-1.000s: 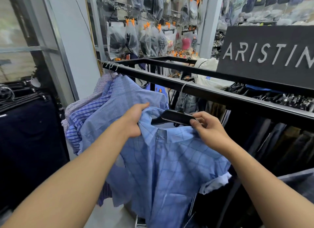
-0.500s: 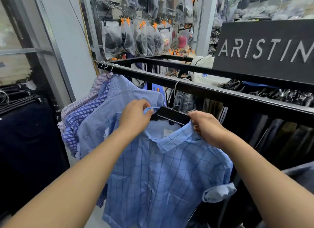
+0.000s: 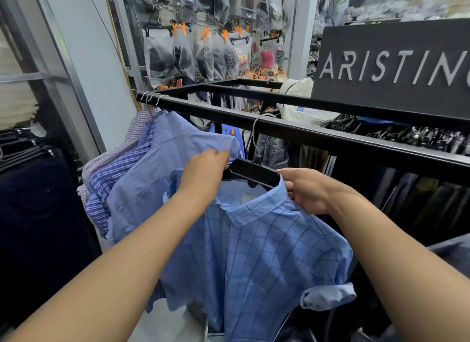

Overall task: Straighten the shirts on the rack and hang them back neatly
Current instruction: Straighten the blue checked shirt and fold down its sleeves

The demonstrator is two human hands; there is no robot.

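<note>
While the blue checked shirt [image 3: 267, 252] hangs on a black hanger [image 3: 254, 172] whose wire hook [image 3: 255, 135] sits over the front rail [image 3: 330, 138] of the black rack, both grips are at its collar. The left grip [image 3: 206, 175] is curled onto the fabric at the hanger's left end. The right grip [image 3: 307, 190] pinches the collar at the right end. Other shirts [image 3: 142, 178] hang bunched to the left on the same rail.
</note>
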